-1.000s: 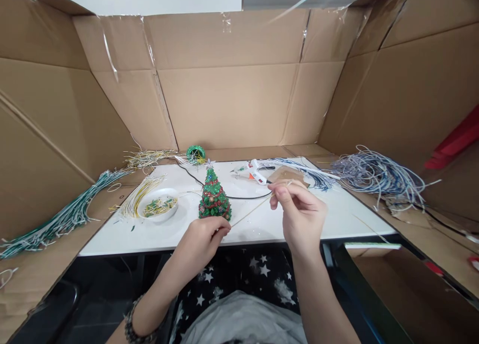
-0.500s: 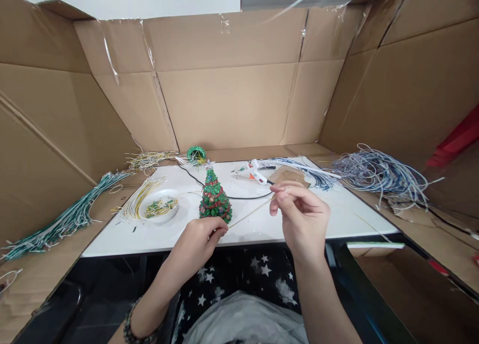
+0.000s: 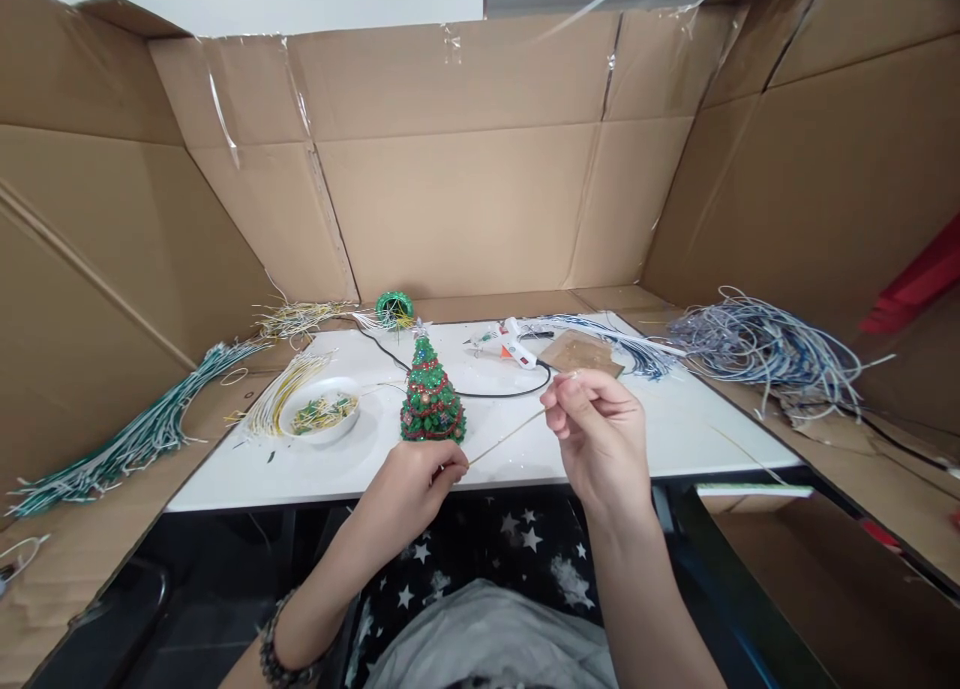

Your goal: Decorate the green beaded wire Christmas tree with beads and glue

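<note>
A thin pale wire (image 3: 507, 437) stretches between my two hands at the front of the white table. My left hand (image 3: 420, 474) pinches its lower end, just in front of a small beaded Christmas tree (image 3: 433, 394). Its upper end goes into the closed fingers of my right hand (image 3: 604, 434), which is raised higher and farther right. The tree stands upright, green with red garlands; my left hand covers its base. Left of the tree sits a white bowl (image 3: 349, 431) holding short green, yellow and white pieces.
A white glue gun (image 3: 517, 344) with a black cord lies behind, near a brown cardboard piece (image 3: 577, 353). Green wires (image 3: 150, 439) lie on the left; a tangled blue-white wire bundle (image 3: 757, 349) is on the right. A green ring-shaped item (image 3: 394, 309) stands at the back. Cardboard walls (image 3: 465, 209) surround the table.
My left hand has shifted slightly right and down. My right hand has turned a little and moved slightly left, so the wire span between them is shorter.
</note>
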Demonstrator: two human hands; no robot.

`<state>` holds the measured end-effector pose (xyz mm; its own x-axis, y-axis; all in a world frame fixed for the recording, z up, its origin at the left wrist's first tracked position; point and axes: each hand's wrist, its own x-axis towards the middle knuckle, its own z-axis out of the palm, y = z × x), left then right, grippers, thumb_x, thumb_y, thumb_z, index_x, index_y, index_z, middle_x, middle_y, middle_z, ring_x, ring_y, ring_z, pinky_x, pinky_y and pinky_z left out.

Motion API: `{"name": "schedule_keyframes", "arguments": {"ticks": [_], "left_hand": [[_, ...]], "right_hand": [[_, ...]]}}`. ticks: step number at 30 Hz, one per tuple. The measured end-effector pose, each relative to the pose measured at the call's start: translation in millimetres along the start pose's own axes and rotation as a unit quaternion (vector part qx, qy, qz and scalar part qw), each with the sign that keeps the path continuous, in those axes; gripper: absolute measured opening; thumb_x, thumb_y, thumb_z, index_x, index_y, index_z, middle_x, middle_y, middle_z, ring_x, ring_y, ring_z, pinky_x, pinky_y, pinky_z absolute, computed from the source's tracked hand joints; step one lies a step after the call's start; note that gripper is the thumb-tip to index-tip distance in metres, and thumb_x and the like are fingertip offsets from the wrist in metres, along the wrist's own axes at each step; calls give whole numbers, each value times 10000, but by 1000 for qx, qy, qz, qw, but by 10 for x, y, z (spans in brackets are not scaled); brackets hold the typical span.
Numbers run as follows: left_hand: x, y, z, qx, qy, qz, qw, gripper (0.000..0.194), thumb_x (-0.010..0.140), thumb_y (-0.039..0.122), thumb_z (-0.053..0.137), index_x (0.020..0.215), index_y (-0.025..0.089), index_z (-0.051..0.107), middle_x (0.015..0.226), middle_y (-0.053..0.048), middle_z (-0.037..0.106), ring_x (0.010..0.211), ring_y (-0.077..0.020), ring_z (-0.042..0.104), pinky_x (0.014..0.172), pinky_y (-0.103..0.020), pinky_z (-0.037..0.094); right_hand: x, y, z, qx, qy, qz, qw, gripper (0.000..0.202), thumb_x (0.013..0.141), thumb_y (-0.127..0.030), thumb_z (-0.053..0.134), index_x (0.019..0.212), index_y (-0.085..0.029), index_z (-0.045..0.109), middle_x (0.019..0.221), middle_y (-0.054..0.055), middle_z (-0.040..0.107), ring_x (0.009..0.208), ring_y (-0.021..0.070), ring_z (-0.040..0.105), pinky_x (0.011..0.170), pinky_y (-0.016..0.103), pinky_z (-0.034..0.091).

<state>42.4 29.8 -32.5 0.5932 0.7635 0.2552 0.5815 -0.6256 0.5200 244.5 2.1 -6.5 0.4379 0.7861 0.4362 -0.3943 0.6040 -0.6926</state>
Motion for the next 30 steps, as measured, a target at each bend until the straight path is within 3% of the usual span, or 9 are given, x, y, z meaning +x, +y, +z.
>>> {"name": "schedule_keyframes", "arguments": {"ticks": [16, 24, 30], "left_hand": [[-6, 53, 102, -31, -18, 7, 999, 190, 887, 98, 541, 749, 196, 628, 658, 35, 644, 592, -110, 560, 570, -207, 365], [-10, 24, 96, -34, -33, -10, 999, 200, 888, 96, 522, 741, 190, 619, 670, 28, 641, 616, -115, 565, 588, -206, 364], [-23, 35, 105, -38, -48, -8, 998, 198, 890, 108, 518, 751, 187, 635, 680, 26, 654, 622, -110, 559, 609, -207, 367]], "right_hand": [[12, 105, 100, -15, 107, -107, 988, 113, 706, -278, 818, 725, -212, 728, 595, -11, 700, 418, 62, 503, 415, 190, 398], [31, 181, 126, 3, 96, -81, 992, 108, 697, -241, 828, 774, -203, 761, 599, -2, 707, 444, 67, 519, 434, 191, 398], [25, 205, 113, 16, 112, -104, 988, 108, 670, -221, 836, 740, -201, 756, 555, -12, 686, 444, 74, 549, 450, 186, 412]]}}
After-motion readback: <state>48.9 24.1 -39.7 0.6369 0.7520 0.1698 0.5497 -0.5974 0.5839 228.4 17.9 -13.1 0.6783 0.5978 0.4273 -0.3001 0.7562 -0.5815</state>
